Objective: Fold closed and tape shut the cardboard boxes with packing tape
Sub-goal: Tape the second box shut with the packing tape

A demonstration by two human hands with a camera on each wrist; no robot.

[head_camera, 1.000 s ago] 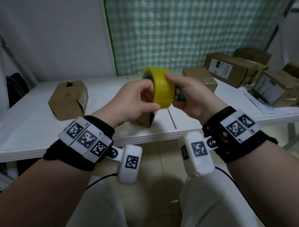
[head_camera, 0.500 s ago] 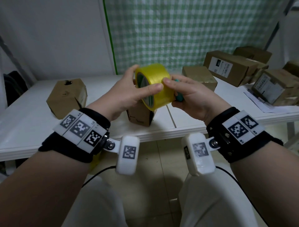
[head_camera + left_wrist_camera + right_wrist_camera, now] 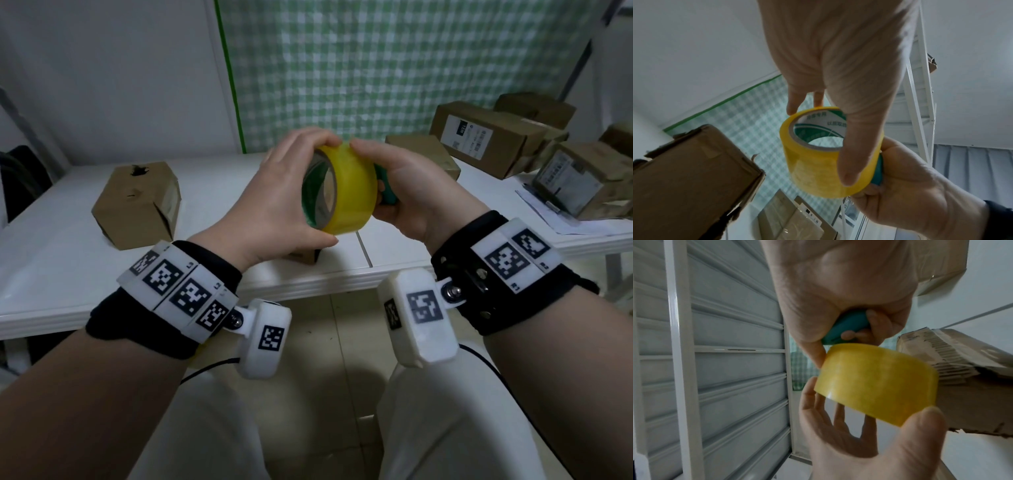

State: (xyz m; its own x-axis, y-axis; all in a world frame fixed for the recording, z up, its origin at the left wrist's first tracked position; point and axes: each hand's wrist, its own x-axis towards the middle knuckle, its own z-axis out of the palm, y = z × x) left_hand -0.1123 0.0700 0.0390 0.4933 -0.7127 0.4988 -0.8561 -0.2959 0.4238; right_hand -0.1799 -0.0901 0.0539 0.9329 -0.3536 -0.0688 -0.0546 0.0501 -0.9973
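Note:
Both hands hold a yellow tape roll point(image 3: 352, 192) in the air above the white table's point(image 3: 68, 274) front edge. My left hand point(image 3: 277, 205) grips it, fingers over the top rim and thumb under the bottom; its open core faces left. My right hand point(image 3: 421, 198) curls round a teal cutter point(image 3: 387, 193) behind the roll, with its index finger and thumb touching the roll. The left wrist view shows the tape roll point(image 3: 818, 170) and teal cutter point(image 3: 878, 172); the right wrist view shows the tape roll point(image 3: 875, 382) and teal cutter point(image 3: 846, 327). A small cardboard box point(image 3: 303, 256) stands under my hands, mostly hidden.
A brown box with a torn top point(image 3: 137, 202) sits on the table's left. Several labelled boxes point(image 3: 486, 137) crowd the back right, with a box point(image 3: 424, 150) just behind my right hand. Papers point(image 3: 555, 216) lie at the right edge.
My left hand has shifted its hold, from pinching the roll's near side to spanning it top to bottom. The roll has tilted and sunk slightly. The right hand has kept its hold.

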